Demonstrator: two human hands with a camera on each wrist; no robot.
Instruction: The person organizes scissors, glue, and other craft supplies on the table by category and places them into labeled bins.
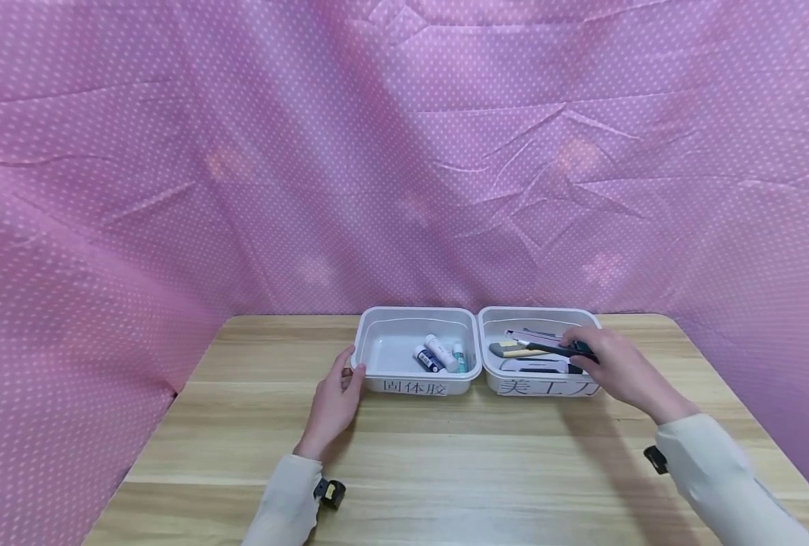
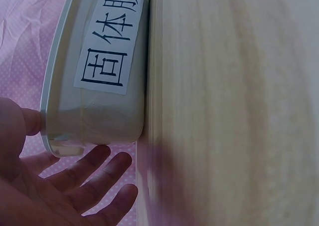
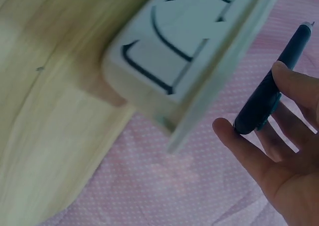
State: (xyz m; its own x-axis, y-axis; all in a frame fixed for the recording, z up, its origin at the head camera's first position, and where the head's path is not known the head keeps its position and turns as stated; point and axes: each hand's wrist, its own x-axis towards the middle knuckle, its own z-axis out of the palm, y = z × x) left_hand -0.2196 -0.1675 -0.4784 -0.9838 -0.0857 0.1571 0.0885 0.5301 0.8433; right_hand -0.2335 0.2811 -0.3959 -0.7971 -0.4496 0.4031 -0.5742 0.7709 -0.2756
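My left hand rests at the left end of a white plastic bin. Its thumb touches the rim in the left wrist view, and the other fingers spread loosely along the end wall. Inside lie several glue sticks, white, dark blue and green. With thumb and fingers, my right hand holds a dark utility knife over the second white bin. Below that knife, several other utility knives lie in this bin, one yellow and grey.
Both bins stand side by side near the back edge of a wooden table. Paper labels with black characters are stuck on their fronts, such as the left label. A pink dotted cloth hangs behind and at both sides.
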